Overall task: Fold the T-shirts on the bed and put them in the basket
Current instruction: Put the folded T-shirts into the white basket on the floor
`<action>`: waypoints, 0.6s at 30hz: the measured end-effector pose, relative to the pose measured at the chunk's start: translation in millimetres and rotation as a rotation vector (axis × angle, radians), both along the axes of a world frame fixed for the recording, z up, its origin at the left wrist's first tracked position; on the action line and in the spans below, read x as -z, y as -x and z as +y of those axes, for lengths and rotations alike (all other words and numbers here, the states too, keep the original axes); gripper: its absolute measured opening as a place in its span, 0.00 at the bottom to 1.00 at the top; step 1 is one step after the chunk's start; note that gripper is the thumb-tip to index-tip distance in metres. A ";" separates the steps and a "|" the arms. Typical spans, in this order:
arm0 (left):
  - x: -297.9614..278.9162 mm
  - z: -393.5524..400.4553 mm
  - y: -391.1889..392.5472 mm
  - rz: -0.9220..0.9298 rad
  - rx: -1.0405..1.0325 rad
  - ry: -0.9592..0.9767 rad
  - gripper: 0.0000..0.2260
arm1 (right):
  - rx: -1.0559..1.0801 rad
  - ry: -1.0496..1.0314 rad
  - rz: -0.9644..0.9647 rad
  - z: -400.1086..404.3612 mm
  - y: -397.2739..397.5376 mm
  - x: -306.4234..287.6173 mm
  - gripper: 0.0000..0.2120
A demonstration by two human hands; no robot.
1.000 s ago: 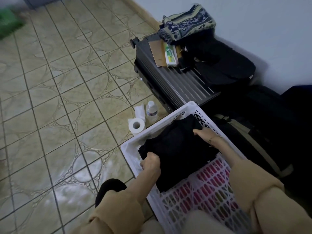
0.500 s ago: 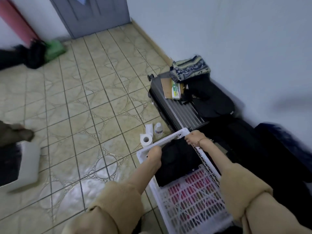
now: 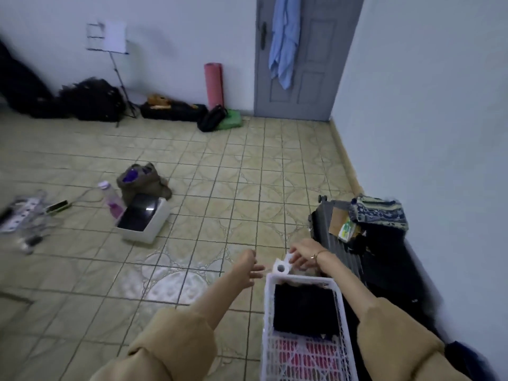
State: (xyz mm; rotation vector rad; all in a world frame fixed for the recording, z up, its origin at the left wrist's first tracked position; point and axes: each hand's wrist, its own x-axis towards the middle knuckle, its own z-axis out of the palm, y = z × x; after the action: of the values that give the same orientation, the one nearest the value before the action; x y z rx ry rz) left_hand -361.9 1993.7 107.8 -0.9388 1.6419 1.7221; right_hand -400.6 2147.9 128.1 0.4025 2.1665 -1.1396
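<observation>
Low in the frame, a folded black T-shirt (image 3: 303, 309) lies in a white basket (image 3: 266, 312) while the left hand (image 3: 246, 266) and right hand (image 3: 302, 253) hover beyond its far rim, fingers loosely apart, holding nothing.

The white basket (image 3: 305, 350) is cut off by the bottom edge, so its near end is out of sight. The right hand (image 3: 303, 254) hides whatever stands behind the paper roll (image 3: 281, 266). Dark bags (image 3: 90, 100) and a power strip (image 3: 19, 215) along the floor's left side are smeared by blur.
</observation>
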 end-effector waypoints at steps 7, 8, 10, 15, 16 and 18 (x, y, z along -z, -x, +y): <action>-35.6 -151.4 -83.9 0.067 -0.268 -0.006 0.15 | -0.303 0.020 0.087 -157.1 -26.5 -46.2 0.11; -37.9 -175.4 -101.6 0.063 -0.307 0.007 0.11 | -0.364 0.011 0.102 -185.4 -36.5 -49.9 0.11; -41.0 -222.5 -140.0 0.048 -0.386 0.030 0.09 | -0.474 0.016 0.105 -241.3 -61.5 -59.2 0.11; -48.1 -356.4 -262.6 0.046 -0.642 0.068 0.11 | -0.785 0.051 0.091 -406.1 -149.1 -71.6 0.09; -49.9 -383.8 -289.0 0.050 -0.700 0.084 0.10 | -0.845 0.061 0.094 -439.3 -169.3 -74.1 0.10; -55.3 -438.8 -345.0 0.081 -0.837 0.110 0.11 | -0.962 0.075 0.092 -507.0 -211.3 -73.8 0.10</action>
State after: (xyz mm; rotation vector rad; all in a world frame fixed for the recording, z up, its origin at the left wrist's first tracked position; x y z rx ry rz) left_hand -17.0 1554.9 163.0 -1.8084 1.4957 2.2141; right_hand -189.3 1640.9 201.8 -0.6825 1.9733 -0.6684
